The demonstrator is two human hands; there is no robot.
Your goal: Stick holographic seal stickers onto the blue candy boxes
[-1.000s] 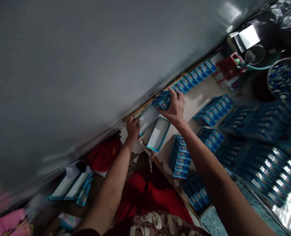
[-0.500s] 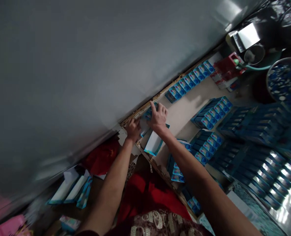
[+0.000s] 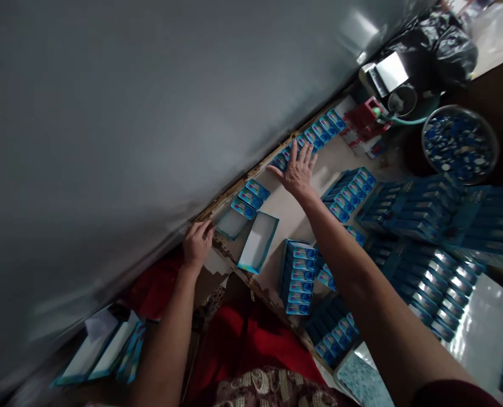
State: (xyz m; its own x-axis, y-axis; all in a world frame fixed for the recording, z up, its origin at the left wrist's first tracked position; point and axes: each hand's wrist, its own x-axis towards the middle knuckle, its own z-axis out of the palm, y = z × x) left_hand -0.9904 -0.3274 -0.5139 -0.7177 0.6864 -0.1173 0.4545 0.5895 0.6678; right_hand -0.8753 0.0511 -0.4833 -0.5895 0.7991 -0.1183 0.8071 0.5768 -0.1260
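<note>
My right hand (image 3: 297, 169) is spread flat over a row of small blue packs (image 3: 319, 133) along the wall, its fingers apart and covering some of them. My left hand (image 3: 198, 243) is at the table's near left corner by the wall, fingers loosely curled, with nothing visible in them. Just right of it lies a shallow blue-edged tray (image 3: 233, 223), with three blue packs (image 3: 250, 198) at its far end; whether they are inside it I cannot tell. Beside these sits an open carton tray (image 3: 258, 243) with a bare white inside.
Stacks of blue packs (image 3: 300, 277) fill the table's right side. A large metal bowl (image 3: 459, 144) of blue-and-white pieces stands back right, near a red container (image 3: 365, 121). More flat cartons (image 3: 102, 345) lie at lower left. The grey wall (image 3: 128, 113) borders the table.
My right hand has moved from beside the trays up and right to the row by the wall, its fingers spreading. Three packs it partly hid now show. My left hand has drawn back leftward.
</note>
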